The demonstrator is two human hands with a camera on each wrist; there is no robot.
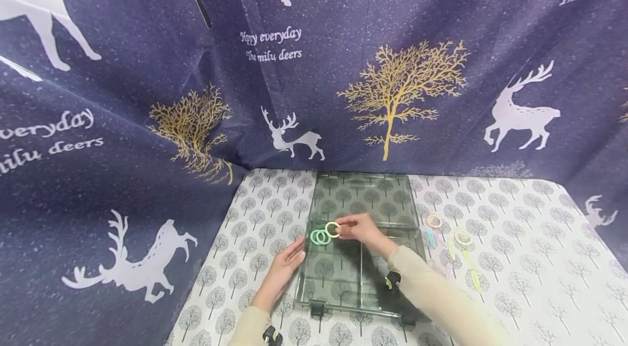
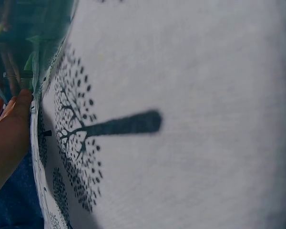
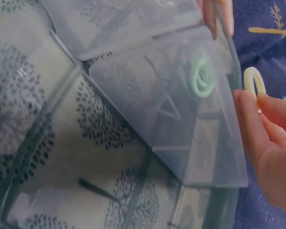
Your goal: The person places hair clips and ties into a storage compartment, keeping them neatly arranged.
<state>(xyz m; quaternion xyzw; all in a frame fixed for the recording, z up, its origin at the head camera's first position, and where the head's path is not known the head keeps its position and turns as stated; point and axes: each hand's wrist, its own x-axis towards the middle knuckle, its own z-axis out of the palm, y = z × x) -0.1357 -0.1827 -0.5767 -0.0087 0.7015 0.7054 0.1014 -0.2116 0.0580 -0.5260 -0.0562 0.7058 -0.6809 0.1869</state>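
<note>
My right hand (image 1: pixel 360 228) pinches a pale yellow hair tie (image 1: pixel 326 230) between thumb and fingertips, above the back left part of a clear dark-tinted divided box (image 1: pixel 338 271). In the right wrist view the yellow hair tie (image 3: pixel 248 81) stands on edge in the fingertips. Two overlapping mint-green hair ties (image 1: pixel 312 237) lie in the box's back left compartment, just left of the yellow one. My left hand (image 1: pixel 286 262) is at the box's left side, its fingers fairly straight along the wall. The left wrist view catches only part of that hand (image 2: pixel 9 138).
The box's lid (image 1: pixel 363 199) lies open toward the back. On the cloth to the right are a peach ring (image 1: pixel 428 221), a pale yellow ring (image 1: pixel 456 237), blue clips (image 1: pixel 432 239) and yellow-green clips (image 1: pixel 474 280). A dark blue printed curtain (image 1: pixel 314 90) hangs behind the table.
</note>
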